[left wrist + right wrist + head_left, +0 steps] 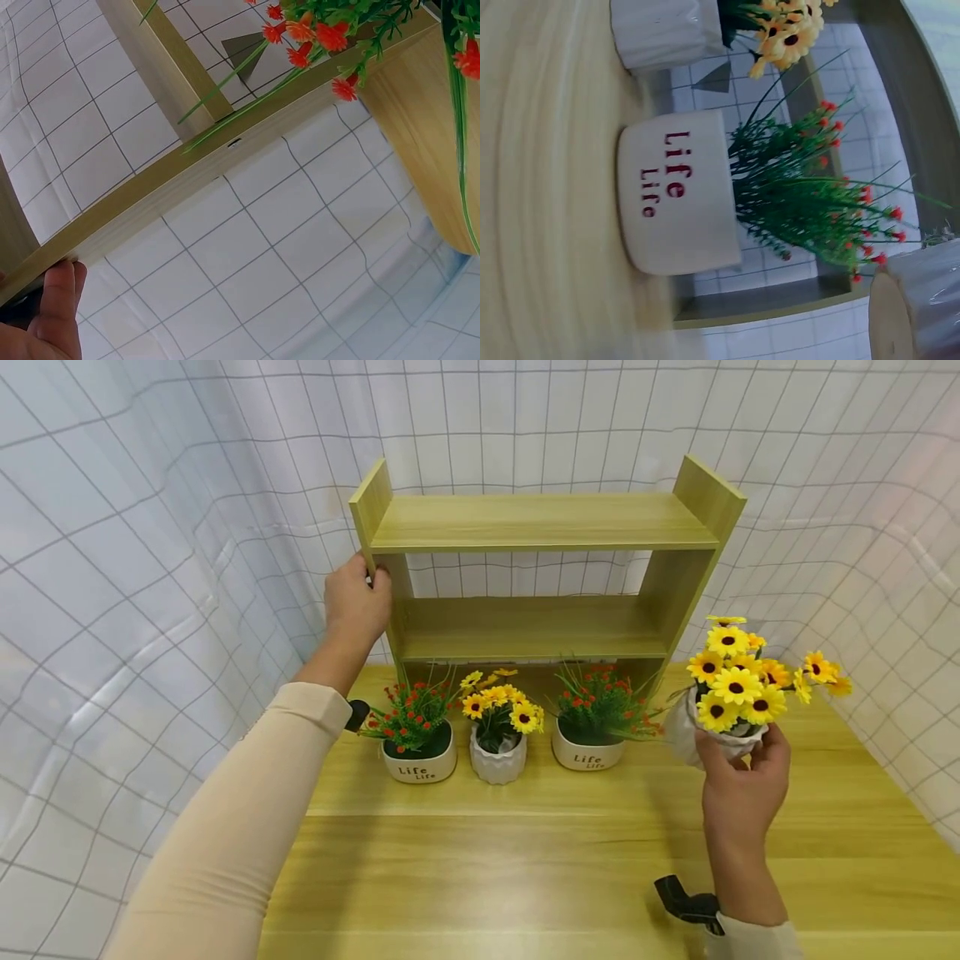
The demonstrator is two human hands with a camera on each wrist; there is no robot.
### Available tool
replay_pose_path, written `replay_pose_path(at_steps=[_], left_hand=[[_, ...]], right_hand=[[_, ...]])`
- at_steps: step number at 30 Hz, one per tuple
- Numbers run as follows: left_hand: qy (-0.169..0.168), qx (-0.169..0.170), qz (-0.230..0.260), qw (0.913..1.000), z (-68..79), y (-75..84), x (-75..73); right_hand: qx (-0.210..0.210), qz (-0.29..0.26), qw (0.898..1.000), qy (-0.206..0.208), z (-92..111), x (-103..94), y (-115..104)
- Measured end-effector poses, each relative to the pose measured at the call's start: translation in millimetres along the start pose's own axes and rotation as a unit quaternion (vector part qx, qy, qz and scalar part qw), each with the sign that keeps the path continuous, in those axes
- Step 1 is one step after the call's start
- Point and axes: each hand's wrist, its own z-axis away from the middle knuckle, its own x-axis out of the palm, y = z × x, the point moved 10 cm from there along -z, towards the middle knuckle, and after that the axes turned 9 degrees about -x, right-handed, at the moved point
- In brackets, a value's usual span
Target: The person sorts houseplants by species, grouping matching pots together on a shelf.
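My left hand [358,602] grips the left side panel of a wooden shelf [532,627], fingers behind its edge. In the left wrist view, those fingers [60,300] touch the panel's edge. My right hand [746,789] holds a white pot [682,727] of yellow artificial flowers [738,685], right of the shelf. The pot's pale underside shows in the right wrist view, above the table; the hand itself is out of that view. Before the shelf stand two white "Life" pots of red-flowered greenery, a left one [420,768] and a right one [588,754], with another yellow-flowered pot [498,766] between them.
Everything stands on a light wooden table [510,877]. White grid-patterned curtains [525,427] hang behind and at both sides. The shelf has two boards, an upper one [540,518] and a lower one [525,627]. A black wrist mount [686,903] sits at my right wrist.
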Motion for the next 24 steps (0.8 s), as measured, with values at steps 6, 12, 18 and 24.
replay_pose_path(at_steps=[6,12,18,24], left_hand=[[0.002,0.0,-0.001,1.0,1.4,0.2,-1.0],[0.004,0.003,0.01,0.9999,2.4,1.4,-0.9],[0.004,0.007,0.013,0.9999,3.1,1.6,-1.2],[0.007,0.01,0.01,0.9999,3.0,1.4,-1.4]], right_hand=[[-0.016,-0.022,1.0,-0.01,-8.5,11.2,-18.4],[-0.035,-0.015,0.999,-0.019,-18.4,19.0,-37.8],[-0.059,0.011,0.998,-0.031,-26.9,28.9,-57.6],[-0.049,-0.022,0.998,-0.04,-37.3,38.5,-66.4]])
